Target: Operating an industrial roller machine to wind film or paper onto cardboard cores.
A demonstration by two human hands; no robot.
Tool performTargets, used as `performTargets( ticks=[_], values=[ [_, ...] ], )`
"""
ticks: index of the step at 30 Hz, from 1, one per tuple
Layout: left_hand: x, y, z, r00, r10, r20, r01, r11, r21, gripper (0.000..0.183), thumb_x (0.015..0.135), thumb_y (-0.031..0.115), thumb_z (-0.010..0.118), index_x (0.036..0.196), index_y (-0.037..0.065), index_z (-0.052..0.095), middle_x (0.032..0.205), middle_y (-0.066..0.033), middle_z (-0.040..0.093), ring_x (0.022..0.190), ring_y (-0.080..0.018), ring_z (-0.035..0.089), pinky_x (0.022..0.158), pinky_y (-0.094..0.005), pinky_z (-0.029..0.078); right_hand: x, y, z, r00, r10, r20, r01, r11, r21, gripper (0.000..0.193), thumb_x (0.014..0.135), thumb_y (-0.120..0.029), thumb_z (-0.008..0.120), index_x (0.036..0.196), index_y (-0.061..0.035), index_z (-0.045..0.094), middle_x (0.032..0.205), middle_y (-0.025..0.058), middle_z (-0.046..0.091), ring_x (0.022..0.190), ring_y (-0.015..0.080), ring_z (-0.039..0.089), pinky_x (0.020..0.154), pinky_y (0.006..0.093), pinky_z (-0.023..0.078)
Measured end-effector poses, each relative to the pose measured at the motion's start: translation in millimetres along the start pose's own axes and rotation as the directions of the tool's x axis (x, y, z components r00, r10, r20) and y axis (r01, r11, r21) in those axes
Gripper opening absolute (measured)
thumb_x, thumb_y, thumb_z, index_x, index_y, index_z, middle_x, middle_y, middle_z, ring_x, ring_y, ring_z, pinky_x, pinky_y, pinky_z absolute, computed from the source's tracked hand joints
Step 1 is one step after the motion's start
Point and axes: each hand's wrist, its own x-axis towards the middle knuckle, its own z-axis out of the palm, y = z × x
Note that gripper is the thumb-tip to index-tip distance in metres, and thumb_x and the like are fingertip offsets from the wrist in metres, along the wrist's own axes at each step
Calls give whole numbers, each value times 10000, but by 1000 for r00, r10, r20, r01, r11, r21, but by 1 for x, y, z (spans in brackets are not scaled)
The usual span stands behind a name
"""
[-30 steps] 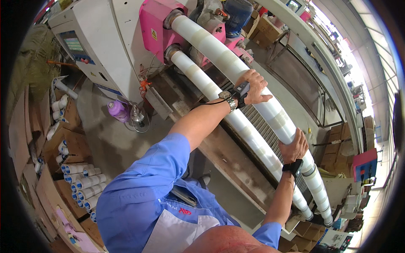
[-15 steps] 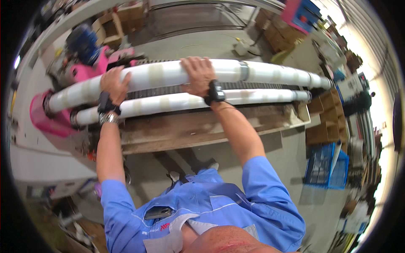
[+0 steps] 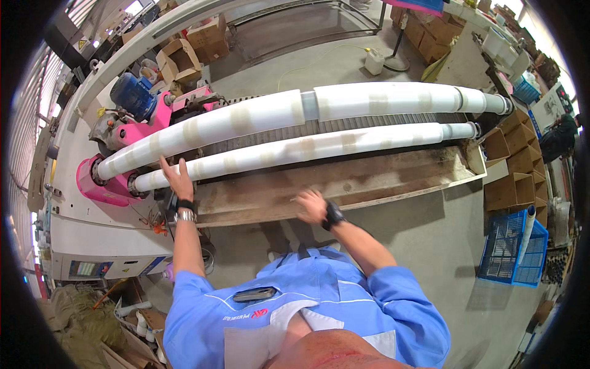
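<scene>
Two long rollers with white coverings and beige bands lie across a machine: a far roller (image 3: 239, 119) and a thinner near roller (image 3: 276, 150). A grey gap (image 3: 309, 106) parts the white covering of the far roller. My left hand (image 3: 177, 179) is open, fingers spread, at the left part of the near roller; whether it touches is unclear. Over the trough's near side is my right hand (image 3: 312, 206), its fingers loosely bent and somewhat blurred, with nothing visible in them. Both wrists wear dark bands. Pink end housings (image 3: 98, 187) hold the rollers' left ends.
A stained trough (image 3: 381, 178) runs along the front of the rollers. A blue motor (image 3: 132, 95) stands behind at left. Brown cardboard boxes (image 3: 519, 150) and a blue plastic crate (image 3: 513, 249) are at right. A control panel (image 3: 90, 269) is at lower left.
Both hands have come off the far roller and back toward me, the right one down to the trough. The gap in the far roller's covering appears further left. The view has shifted.
</scene>
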Motion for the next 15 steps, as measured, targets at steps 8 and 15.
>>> performTargets(
  ticks=[8, 15],
  values=[
    [-65, 75, 46, 511, -611, 604, 731, -61, -680, 738, 878, 700, 510, 1283, 85, 546, 1286, -83, 601, 1161, -239, 554, 1006, -437, 406, -414, 94, -31, 154, 964, 218, -961, 95, 259, 604, 795, -337, 770, 1260, 17, 614, 1249, 207, 643, 1179, 299, 613, 1017, 386, 473],
    [-8, 140, 148, 777, -603, 179, 311, 121, -943, 841, 832, 686, 553, 1320, 2, 505, 1252, -181, 607, 1119, -344, 618, 892, -485, 548, -560, 61, 4, -393, 918, -57, -525, -173, 833, 198, 863, -237, 679, 809, -47, 687, 632, 25, 595, 539, 132, 542, 512, 269, 432]
  ],
)
